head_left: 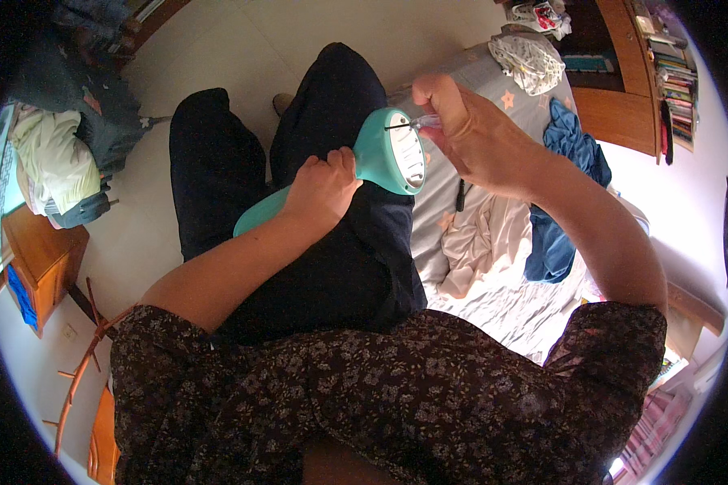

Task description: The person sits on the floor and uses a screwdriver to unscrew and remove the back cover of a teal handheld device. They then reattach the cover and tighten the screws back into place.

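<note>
My left hand [322, 186] is closed round the neck of a teal handheld garment steamer [372, 153], which lies across my thigh with its handle toward my lap. The steamer's pale oval face [408, 153] has slots and small dark holes, and it is turned to the right. My right hand [469, 133] grips a screwdriver [419, 124] with a clear and pinkish handle. Its thin dark shaft reaches across the upper part of the steamer's face. Whether the tip touches the steamer, I cannot tell.
To my right, a grey star-patterned bed [473, 73] holds a slim black object [460, 196], a beige cloth [489, 238], blue clothing [570, 145] and a white patterned bundle [528, 62]. A wooden shelf [615, 113] stands beyond. Clothes [57, 158] hang at the left, above a wooden cabinet [44, 255].
</note>
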The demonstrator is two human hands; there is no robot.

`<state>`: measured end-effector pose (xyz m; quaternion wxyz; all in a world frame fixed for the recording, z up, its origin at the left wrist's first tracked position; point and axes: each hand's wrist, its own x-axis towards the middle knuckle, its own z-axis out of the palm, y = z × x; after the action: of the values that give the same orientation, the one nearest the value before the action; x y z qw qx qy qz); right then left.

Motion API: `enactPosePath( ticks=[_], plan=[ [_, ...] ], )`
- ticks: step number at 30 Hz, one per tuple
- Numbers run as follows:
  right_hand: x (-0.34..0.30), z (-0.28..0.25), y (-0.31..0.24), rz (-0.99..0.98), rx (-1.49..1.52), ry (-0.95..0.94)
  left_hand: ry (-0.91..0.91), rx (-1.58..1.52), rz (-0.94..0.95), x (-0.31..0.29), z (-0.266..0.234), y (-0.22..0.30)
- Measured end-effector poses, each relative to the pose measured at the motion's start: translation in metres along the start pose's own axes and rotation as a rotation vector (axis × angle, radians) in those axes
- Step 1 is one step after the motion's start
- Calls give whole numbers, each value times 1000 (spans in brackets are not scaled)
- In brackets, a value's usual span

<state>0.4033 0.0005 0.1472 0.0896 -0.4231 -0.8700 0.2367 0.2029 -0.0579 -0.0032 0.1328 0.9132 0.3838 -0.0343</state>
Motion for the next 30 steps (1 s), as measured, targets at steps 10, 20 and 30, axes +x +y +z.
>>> enactPosePath(
  ticks=[10,20,30],
  plan=[
    [5,-5,-8,439,-178,-168,71,-5,31,-2,0,-1],
    [-11,-2,9,89,-79,-173,7,-76,-64,-2,-14,-2],
    [-7,-2,7,-32,-98,12,69,3,18,0,-6,0]
  ],
)
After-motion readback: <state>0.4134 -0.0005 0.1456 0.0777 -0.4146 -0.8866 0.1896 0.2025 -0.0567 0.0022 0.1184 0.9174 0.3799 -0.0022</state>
